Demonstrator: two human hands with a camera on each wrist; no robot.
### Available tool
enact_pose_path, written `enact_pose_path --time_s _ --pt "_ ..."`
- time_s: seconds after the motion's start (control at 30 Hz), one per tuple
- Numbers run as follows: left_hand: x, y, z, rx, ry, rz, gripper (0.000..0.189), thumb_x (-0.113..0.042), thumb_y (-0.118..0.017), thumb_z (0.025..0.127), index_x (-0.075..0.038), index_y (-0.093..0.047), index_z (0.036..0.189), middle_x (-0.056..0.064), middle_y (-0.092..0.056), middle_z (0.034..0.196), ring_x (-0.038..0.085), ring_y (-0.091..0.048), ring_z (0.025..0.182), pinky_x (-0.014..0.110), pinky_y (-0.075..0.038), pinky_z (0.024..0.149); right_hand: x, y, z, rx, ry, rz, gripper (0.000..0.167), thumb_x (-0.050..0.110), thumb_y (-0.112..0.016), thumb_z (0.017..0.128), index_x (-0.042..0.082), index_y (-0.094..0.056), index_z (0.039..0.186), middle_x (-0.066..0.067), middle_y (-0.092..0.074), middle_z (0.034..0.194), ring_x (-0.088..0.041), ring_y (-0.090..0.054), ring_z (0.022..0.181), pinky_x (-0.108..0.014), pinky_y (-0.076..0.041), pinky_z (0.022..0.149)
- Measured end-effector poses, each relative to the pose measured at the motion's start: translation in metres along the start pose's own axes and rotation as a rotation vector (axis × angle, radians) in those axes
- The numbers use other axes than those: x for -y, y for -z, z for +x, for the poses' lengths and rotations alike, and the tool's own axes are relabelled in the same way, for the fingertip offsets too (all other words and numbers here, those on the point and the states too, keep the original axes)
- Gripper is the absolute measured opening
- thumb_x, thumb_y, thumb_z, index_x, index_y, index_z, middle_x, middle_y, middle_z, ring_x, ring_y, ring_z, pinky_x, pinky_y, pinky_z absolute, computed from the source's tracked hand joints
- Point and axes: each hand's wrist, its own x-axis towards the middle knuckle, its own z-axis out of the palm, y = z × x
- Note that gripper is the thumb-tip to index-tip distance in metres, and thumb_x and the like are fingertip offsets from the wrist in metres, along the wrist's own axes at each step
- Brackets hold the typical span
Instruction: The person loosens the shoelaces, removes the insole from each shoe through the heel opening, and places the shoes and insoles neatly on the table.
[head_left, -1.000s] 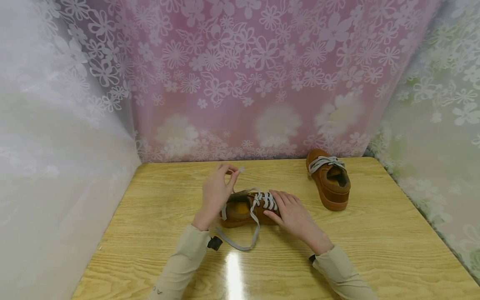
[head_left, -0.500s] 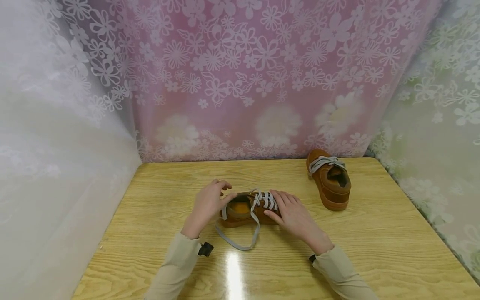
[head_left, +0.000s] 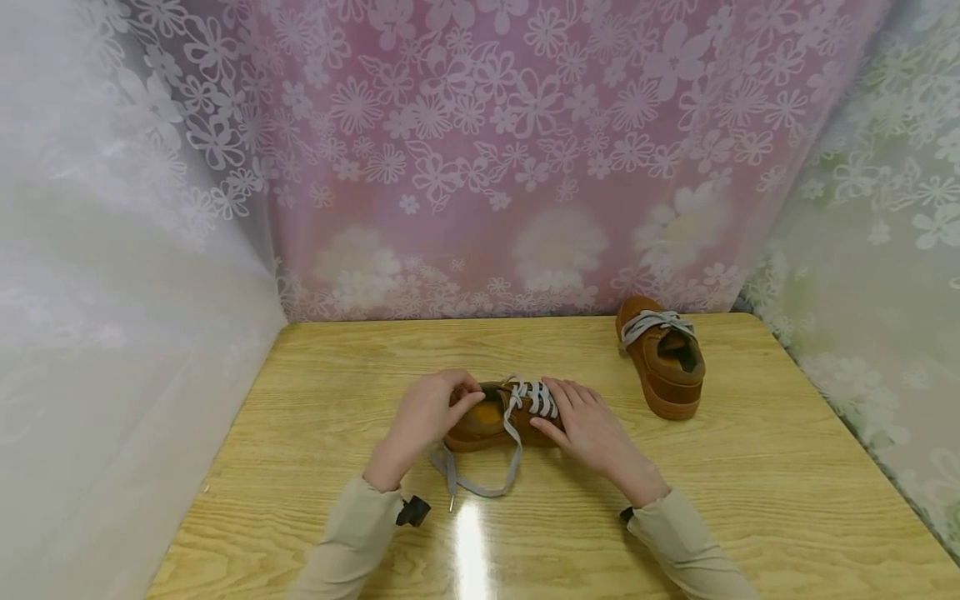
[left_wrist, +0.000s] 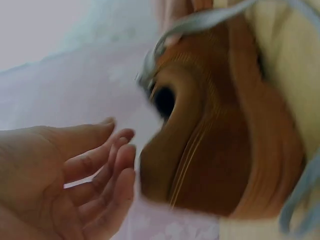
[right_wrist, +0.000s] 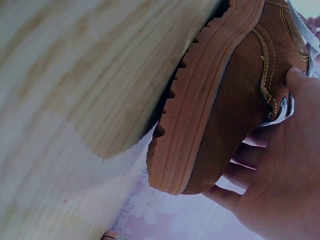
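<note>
A brown sneaker (head_left: 483, 434) is gripped by right fingers (head_left: 559, 397), left fingers (left_wrist: 118, 199) relaxed. Its mate (head_left: 672, 385) is placed near the bench's (head_left: 318, 375) far-right corner.

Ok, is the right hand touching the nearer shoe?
Touching. The right wrist view shows it plainly: the right hand lies against the nearer shoe, its thumb tip resting on the brown upper.

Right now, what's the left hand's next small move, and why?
Probably pinch the loose lace near its tip: the left hand looks empty, close to the nearer shoe; the lace trails out on the person's side of it, and the right hand rests on its front.
</note>
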Motion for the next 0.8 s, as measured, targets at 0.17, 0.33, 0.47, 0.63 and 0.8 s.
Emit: enact_pose_path --time_s 0.17,0.33,0.47,0.63,0.8 --pt "-0.016 -0.024 0.009 -0.045 -0.091 0.001 0.018 -0.025 -0.066 0.100 -0.018 -0.073 0.115 -0.001 -0.068 0.097 0.009 -0.060 0.069 0.022 -0.046 0.057 -0.001 0.001 0.000 -0.002 0.002 -0.008 0.074 0.051 -0.059 0.100 0.001 -0.042 0.152 -0.021 -0.054 0.144 -0.041 -0.051 0.133 -0.058 -0.041 0.108" --pt "-0.020 -0.039 0.014 -0.068 -0.148 0.053 0.017 -0.024 -0.066 0.100 -0.019 -0.073 0.115 -0.001 -0.065 0.109 0.011 -0.062 0.076 0.022 -0.050 0.062 -0.001 0.001 0.000 0.002 0.009 -0.009 0.073 0.051 -0.059 0.100 0.002 -0.043 0.152 -0.021 -0.054 0.144 -0.040 -0.051 0.133 -0.057 -0.042 0.108" --pt "-0.020 -0.040 0.016 -0.086 -0.174 0.072 0.011 -0.024 -0.066 0.099 -0.018 -0.072 0.106 -0.001 -0.066 0.108 0.013 -0.065 0.082 0.025 -0.053 0.067 0.001 0.001 0.000 -0.010 0.017 -0.014 0.073 0.050 -0.060 0.100 0.001 -0.043 0.151 -0.021 -0.055 0.143 -0.040 -0.052 0.132 -0.056 -0.042 0.107" --pt "-0.031 -0.043 0.014 -0.140 -0.261 0.232 0.009 -0.024 -0.067 0.099 -0.015 -0.067 0.099 0.001 -0.063 0.101 0.014 -0.063 0.087 0.024 -0.055 0.071 0.000 0.000 0.000 -0.028 0.025 -0.017 0.072 0.049 -0.061 0.099 0.000 -0.045 0.151 -0.020 -0.056 0.142 -0.040 -0.053 0.130 -0.056 -0.043 0.107" --pt "-0.041 -0.051 0.011 -0.138 -0.309 0.352 0.014 -0.026 -0.066 0.100 -0.012 -0.064 0.098 0.003 -0.059 0.102 0.016 -0.060 0.092 0.023 -0.054 0.079 -0.001 0.000 -0.001 -0.038 0.025 -0.022 0.071 0.048 -0.062 0.099 0.000 -0.046 0.149 -0.020 -0.057 0.140 -0.040 -0.054 0.130 -0.056 -0.043 0.106"
